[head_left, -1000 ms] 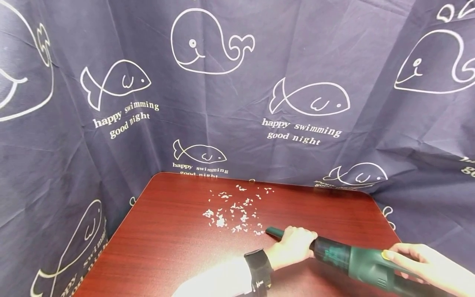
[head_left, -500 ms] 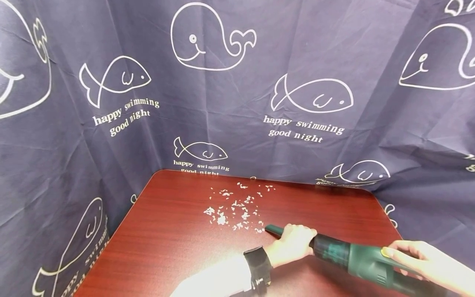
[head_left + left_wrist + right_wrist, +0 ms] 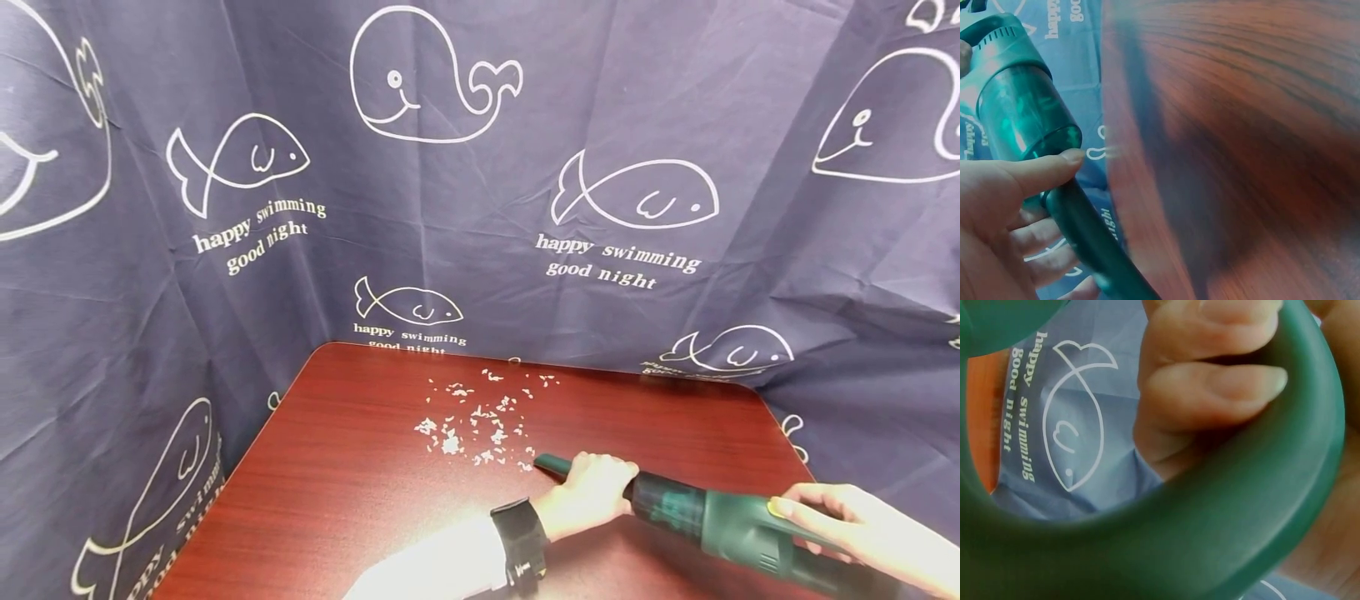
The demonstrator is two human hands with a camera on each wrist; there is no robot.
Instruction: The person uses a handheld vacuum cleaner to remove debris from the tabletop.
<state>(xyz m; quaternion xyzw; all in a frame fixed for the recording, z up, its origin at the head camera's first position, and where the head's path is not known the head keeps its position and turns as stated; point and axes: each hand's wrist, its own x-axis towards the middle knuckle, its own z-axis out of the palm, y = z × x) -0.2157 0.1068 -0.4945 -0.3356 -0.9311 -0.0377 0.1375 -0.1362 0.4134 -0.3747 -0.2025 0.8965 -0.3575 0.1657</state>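
A green handheld vacuum cleaner (image 3: 738, 525) slants across the right of the head view, its narrow nozzle (image 3: 551, 464) pointing left at the edge of the white paper scraps (image 3: 451, 443). My left hand (image 3: 597, 490) grips it around the nozzle, ahead of the see-through dust cup (image 3: 1029, 115). In the left wrist view the thumb lies at the cup's front end and the fingers wrap beneath the tube. My right hand (image 3: 847, 525) holds the rear handle (image 3: 1272, 506), with fingers curled through its loop in the right wrist view. Pale bits show inside the cup.
Scraps lie scattered over the middle and back of the reddish-brown wooden table (image 3: 322, 467). A dark blue curtain (image 3: 480, 217) printed with whales and fish hangs behind the table and along both sides. A black band (image 3: 519, 533) circles the left wrist.
The head view has shifted slightly. Both hands keep their hold on the vacuum cleaner, whose nozzle stays beside the nearest scraps; the scraps look the same.
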